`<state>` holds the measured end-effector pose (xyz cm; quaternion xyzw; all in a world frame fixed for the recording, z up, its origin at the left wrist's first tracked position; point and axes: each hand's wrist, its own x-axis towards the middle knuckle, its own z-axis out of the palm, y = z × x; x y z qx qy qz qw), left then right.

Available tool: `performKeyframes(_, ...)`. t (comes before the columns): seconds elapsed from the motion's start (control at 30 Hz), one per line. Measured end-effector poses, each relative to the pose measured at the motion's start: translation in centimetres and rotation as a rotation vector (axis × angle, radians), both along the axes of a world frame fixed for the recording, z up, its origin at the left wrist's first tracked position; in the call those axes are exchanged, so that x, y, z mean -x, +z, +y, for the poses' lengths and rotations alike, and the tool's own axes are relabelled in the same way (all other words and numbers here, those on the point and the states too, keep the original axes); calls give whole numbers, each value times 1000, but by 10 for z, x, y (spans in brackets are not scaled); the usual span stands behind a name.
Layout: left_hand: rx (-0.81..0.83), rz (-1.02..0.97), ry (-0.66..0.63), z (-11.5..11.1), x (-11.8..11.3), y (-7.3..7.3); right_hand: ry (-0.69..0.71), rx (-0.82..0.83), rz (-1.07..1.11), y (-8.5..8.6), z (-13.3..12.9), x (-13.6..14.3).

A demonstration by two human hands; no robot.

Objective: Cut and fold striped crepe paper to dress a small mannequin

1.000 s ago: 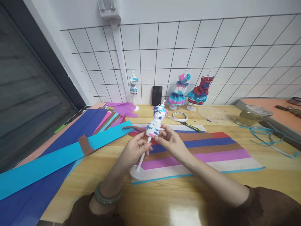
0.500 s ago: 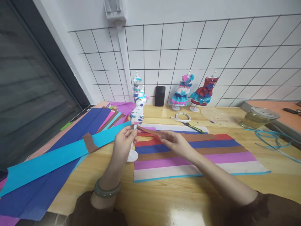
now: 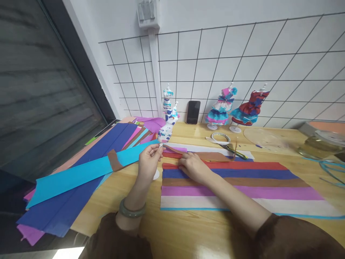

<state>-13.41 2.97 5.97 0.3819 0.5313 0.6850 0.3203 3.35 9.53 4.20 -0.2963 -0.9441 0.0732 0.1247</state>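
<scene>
My left hand (image 3: 150, 158) pinches a small white mannequin (image 3: 167, 126) at the bottom of its torso, where the stand begins. The torso is patterned in blue, turquoise and pink and leans to the right; part of its round base (image 3: 156, 175) shows behind my wrist. A brown paper strip (image 3: 211, 157) runs from the mannequin's lower end through my right hand (image 3: 194, 166), whose fingers are closed on it. Its far end sticks up near the cutter. Under my right hand lie layered paper strips (image 3: 237, 174) in red, blue, brown, pink, white and turquoise.
A pile of coloured paper (image 3: 78, 194) lies at left, topped by a turquoise strip (image 3: 72, 175). Behind stand another mannequin (image 3: 167, 100), a phone (image 3: 193, 112) and two dressed mannequins (image 3: 219, 109). A tape roll (image 3: 220, 137), cutter (image 3: 237, 152) and glass jar (image 3: 322, 144) are rightward.
My right hand has lowered toward the layered strips with the brown strip, whose far end has lifted. My left hand still holds the mannequin. The whole view has shifted slightly.
</scene>
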Motion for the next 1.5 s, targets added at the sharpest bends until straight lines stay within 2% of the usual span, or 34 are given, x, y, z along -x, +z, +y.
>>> performKeyframes(0.2,17,24,59,3,1,-1,40,35,55,9,-7,-6)
performKeyframes(0.37,34,23,46,6,3,-6,18,235,105,16,-8,-11)
performKeyframes(0.53,45,17,42,7,4,-8,-37,206,14,10,-2,-12)
performKeyframes(0.7,49,13,50,7,3,-7,20,245,-62,6,-5,-6)
performKeyframes(1.03,59,-6,49,7,3,-5,67,266,-51,13,-16,-6)
performKeyframes(1.13,58,-14,43,6,3,-5,82,326,-26,17,-16,-8)
performKeyframes(1.37,44,-43,18,8,4,-8,193,582,105,37,-18,-16)
performKeyframes(1.5,48,-81,-49,6,-1,-7,157,530,220,47,-19,-18)
